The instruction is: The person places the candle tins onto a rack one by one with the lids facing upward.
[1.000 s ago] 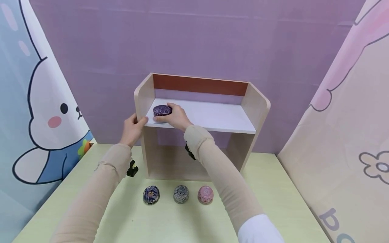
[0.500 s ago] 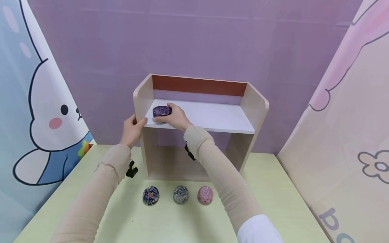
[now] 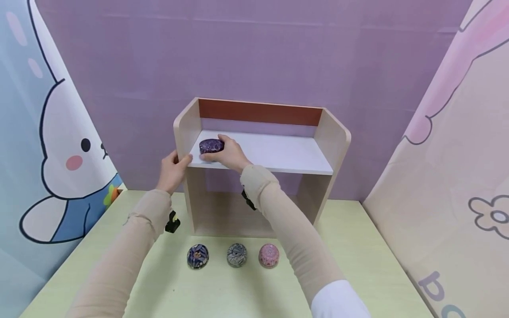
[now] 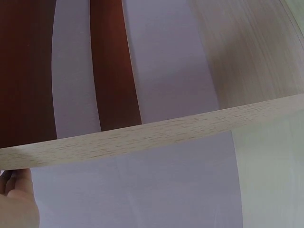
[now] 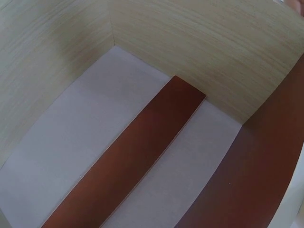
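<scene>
My right hand (image 3: 230, 153) pinches a round dark purple patterned tin (image 3: 211, 145), thumb at the front and fingers at the back. The tin is at the left end of the white upper board (image 3: 278, 150) of a small wooden shelf unit. My left hand (image 3: 172, 170) grips the front edge of the left side panel (image 3: 184, 132), its thumb at the board's corner. In the left wrist view, part of the left hand (image 4: 18, 202) shows under the panel edge (image 4: 142, 135). The right wrist view looks into the lower compartment; the tin is out of its sight.
On the table (image 3: 358, 265) before the unit, three round tins stand in a row: a dark blue floral one (image 3: 197, 256), a grey-blue leafy one (image 3: 237, 255) and a pink one (image 3: 268, 255). A red-brown slat (image 3: 260, 113) crosses the unit's back. Printed curtains flank the table.
</scene>
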`<act>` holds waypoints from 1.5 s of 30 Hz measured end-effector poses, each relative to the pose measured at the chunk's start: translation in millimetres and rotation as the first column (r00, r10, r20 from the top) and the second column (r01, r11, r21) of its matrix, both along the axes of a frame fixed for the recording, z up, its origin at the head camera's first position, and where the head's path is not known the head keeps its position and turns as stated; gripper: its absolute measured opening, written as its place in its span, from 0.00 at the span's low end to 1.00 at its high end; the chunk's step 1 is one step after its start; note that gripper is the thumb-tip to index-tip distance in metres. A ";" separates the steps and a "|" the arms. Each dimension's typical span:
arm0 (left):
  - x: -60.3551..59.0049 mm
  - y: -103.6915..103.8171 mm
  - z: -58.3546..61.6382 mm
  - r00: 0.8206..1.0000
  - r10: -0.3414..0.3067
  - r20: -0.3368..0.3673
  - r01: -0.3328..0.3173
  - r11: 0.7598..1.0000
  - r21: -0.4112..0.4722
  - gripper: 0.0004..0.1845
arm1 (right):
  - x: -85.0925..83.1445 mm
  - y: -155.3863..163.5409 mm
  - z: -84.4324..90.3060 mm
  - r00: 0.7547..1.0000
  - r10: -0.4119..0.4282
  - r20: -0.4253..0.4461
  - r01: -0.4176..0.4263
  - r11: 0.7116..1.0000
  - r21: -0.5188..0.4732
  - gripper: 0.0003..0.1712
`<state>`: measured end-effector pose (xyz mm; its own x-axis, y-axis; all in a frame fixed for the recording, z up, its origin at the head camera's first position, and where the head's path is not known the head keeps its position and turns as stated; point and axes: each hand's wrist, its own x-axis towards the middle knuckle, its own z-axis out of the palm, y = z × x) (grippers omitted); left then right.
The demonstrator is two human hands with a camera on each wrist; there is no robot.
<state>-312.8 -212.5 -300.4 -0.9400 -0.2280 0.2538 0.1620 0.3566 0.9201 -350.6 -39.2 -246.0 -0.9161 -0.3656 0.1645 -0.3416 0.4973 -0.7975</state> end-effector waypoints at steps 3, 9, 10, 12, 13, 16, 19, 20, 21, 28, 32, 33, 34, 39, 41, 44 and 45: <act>-0.9 0.7 0.0 1.000 -0.003 0.001 0.003 1.000 -0.005 0.30 | 0.0 2.1 -1.8 1.000 -0.002 -0.008 0.001 0.999 -0.036 0.52; -2.9 1.2 1.4 1.000 0.004 0.005 -0.004 1.000 -0.011 0.30 | 0.6 9.3 -1.5 1.000 -0.003 -0.016 0.001 0.995 -0.101 0.50; -3.3 1.1 1.7 1.000 0.006 0.004 -0.006 1.000 -0.011 0.30 | 1.2 11.2 -1.2 1.000 -0.002 -0.017 0.000 0.994 -0.111 0.49; -4.4 0.8 1.9 1.000 0.012 0.000 -0.012 1.000 -0.011 0.30 | 2.0 15.6 -0.5 1.000 -0.004 -0.018 0.001 0.992 -0.129 0.48; -4.6 0.7 2.1 1.000 0.014 -0.002 -0.014 1.000 -0.013 0.30 | 3.0 18.0 0.1 1.000 -0.008 -0.022 0.005 0.991 -0.134 0.47; -5.5 -0.1 2.3 1.000 0.014 -0.006 -0.014 1.000 -0.013 0.30 | 6.6 25.1 2.5 0.999 -0.024 -0.032 0.019 0.988 -0.153 0.43; -5.9 -0.9 2.3 1.000 0.010 -0.006 -0.010 1.000 -0.010 0.30 | 11.9 31.9 4.0 0.999 -0.036 -0.039 0.028 0.982 -0.187 0.38; -6.0 -1.2 2.2 1.000 0.008 -0.004 -0.008 1.000 -0.008 0.31 | 13.8 34.2 3.8 0.999 -0.037 -0.040 0.028 0.979 -0.202 0.37; -6.2 -1.4 2.1 1.000 0.005 -0.002 -0.005 1.000 -0.006 0.31 | 15.4 36.4 3.3 0.998 -0.036 -0.042 0.026 0.976 -0.215 0.35; -7.8 -2.4 0.8 1.000 0.002 0.009 -0.002 1.000 0.006 0.31 | 28.1 54.6 -6.0 0.999 0.005 -0.037 -0.016 0.957 -0.291 0.27; -8.0 -2.3 -0.3 1.000 0.004 0.014 -0.004 1.000 0.005 0.31 | 36.5 66.4 -10.6 0.999 0.035 -0.021 -0.040 0.945 -0.325 0.24; -7.9 -2.5 -0.4 1.000 0.005 0.017 -0.005 1.000 0.004 0.31 | 38.2 69.4 -12.1 0.999 0.051 -0.014 -0.052 0.943 -0.329 0.24; -7.8 -2.6 -0.3 1.000 0.004 0.018 -0.004 1.000 0.006 0.31 | 40.1 72.4 -13.5 0.997 0.075 -0.005 -0.073 0.940 -0.332 0.24; -6.9 -3.7 1.4 1.000 0.005 0.009 -0.005 1.000 0.004 0.31 | 48.2 87.1 -25.3 0.970 0.239 0.052 -0.209 0.920 -0.330 0.22; -6.8 -3.5 1.7 1.000 0.003 0.003 -0.003 1.000 0.002 0.31 | 49.7 92.6 -32.4 0.957 0.283 0.066 -0.248 0.915 -0.319 0.21; -7.2 -2.8 0.7 1.000 -0.002 0.001 0.002 1.000 0.002 0.31 | 51.3 100.5 -42.4 0.947 0.307 0.093 -0.270 0.918 -0.291 0.21; -7.4 -2.4 0.2 1.000 -0.004 0.000 0.004 1.000 0.003 0.31 | 51.7 103.1 -45.6 0.946 0.308 0.104 -0.270 0.922 -0.277 0.21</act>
<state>-320.2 -215.0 -300.2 -0.9409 -0.2254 0.2528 0.1629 0.3533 0.9212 -298.9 63.8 -291.6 -0.7973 -0.5811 0.1634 -0.3130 0.1665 -0.9351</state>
